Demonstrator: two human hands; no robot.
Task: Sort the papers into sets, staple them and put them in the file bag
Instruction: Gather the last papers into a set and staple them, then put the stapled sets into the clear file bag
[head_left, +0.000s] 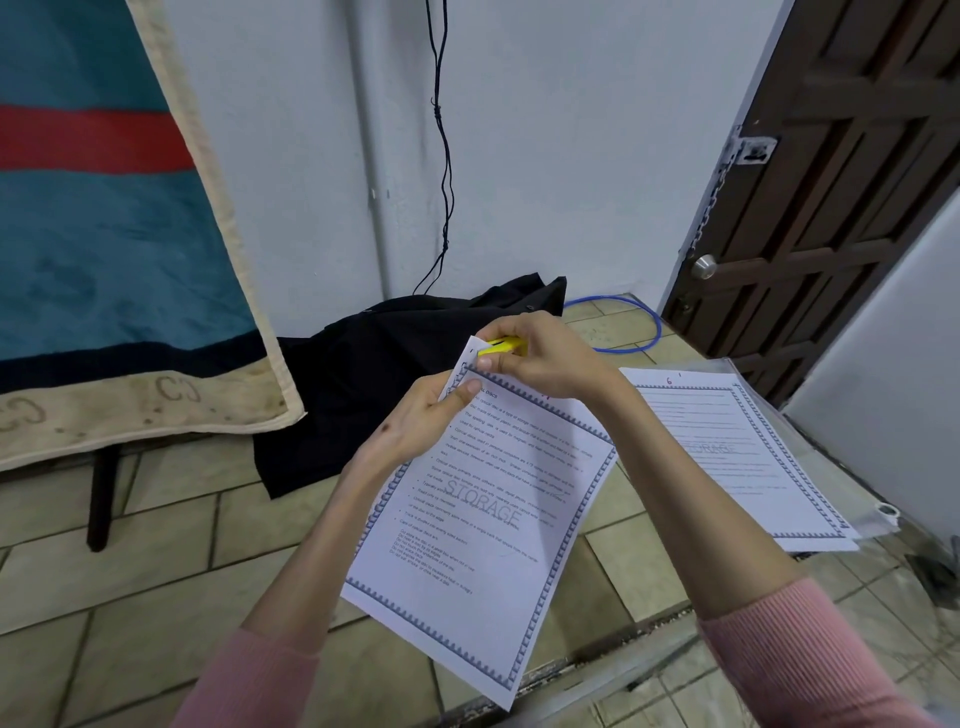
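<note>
Head view | left hand pinches paper set | right hand grips yellow stapler at its 11 o'clock corner | second stack at 3 o'clock (on clear file bag) | black cloth at 10 o'clock behind

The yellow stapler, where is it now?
In the head view, centre frame, the yellow stapler is gripped by the right hand at the top corner of the held papers.

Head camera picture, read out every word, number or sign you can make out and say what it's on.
"STORAGE": watermark on the held papers, pinched by the left hand.
"STORAGE": faint watermark on the paper pile.
"6": red, atop that pile.
"CJ": repeated on the blanket border.
Body text on both: too small.
Stapler in the right hand: no lettering visible.
</note>
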